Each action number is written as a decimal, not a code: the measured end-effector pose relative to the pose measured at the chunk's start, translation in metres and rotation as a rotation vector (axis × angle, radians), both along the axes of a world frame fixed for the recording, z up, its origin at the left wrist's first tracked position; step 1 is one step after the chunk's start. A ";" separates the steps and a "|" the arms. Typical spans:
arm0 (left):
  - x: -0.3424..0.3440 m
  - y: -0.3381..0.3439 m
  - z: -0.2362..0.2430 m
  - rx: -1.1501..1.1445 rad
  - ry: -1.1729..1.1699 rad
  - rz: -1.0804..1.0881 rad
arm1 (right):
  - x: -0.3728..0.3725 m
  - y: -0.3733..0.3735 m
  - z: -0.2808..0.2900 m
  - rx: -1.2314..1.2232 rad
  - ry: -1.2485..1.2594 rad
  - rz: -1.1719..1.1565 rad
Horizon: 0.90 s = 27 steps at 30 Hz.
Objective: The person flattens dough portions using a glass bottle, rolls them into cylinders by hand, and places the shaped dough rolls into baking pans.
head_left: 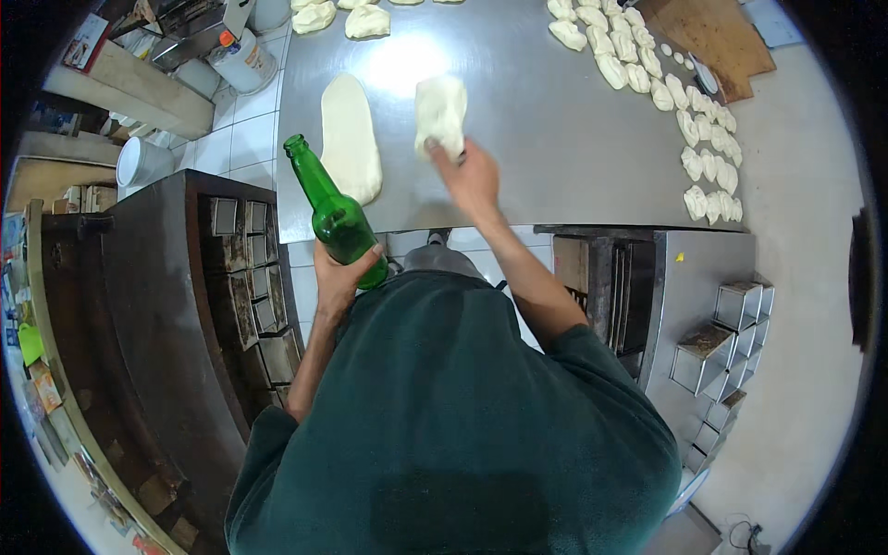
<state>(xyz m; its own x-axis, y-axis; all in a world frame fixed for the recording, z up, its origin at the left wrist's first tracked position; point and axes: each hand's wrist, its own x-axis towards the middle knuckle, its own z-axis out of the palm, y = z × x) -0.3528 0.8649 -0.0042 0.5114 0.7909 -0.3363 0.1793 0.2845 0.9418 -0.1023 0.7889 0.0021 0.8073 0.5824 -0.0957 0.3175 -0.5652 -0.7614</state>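
Observation:
My left hand (335, 279) is wrapped round the lower part of a green glass bottle (340, 215), which tilts with its neck up and to the left over the table's near edge. Next to the bottle, a long flattened strip of dough (348, 129) lies on the steel table (546, 157). My right hand (475, 185) pinches the near end of a smaller, roughly rectangular piece of dough (441, 109). Its thumb is on top, and the hand is slightly blurred. Whether that piece is fully lifted off the steel, I cannot tell.
Rows of dough pieces (636, 78) run along the table's right side, and several more lumps (367, 21) lie at the far left. A wooden board (712, 42) is at the far right. Racks of metal tins (264, 277) stand left; wire-edged tins (703, 356) stand right. A white bucket (145, 163) is on the floor.

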 end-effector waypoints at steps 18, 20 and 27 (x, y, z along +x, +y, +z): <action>-0.021 -0.006 0.013 0.034 0.072 -0.032 | 0.007 0.036 -0.122 0.002 -0.530 0.286; -0.021 -0.004 0.014 0.038 0.076 -0.026 | 0.006 0.040 -0.126 -0.162 -0.417 0.382; -0.025 0.000 0.005 0.065 0.063 -0.076 | 0.009 0.032 -0.115 0.036 -0.611 0.361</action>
<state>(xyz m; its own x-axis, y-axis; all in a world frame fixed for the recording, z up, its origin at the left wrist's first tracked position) -0.3777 0.8648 0.0005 0.5503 0.7718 -0.3187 0.2576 0.2061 0.9440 -0.0936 0.8207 -0.1133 0.4665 0.8178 0.3370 0.8563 -0.3219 -0.4040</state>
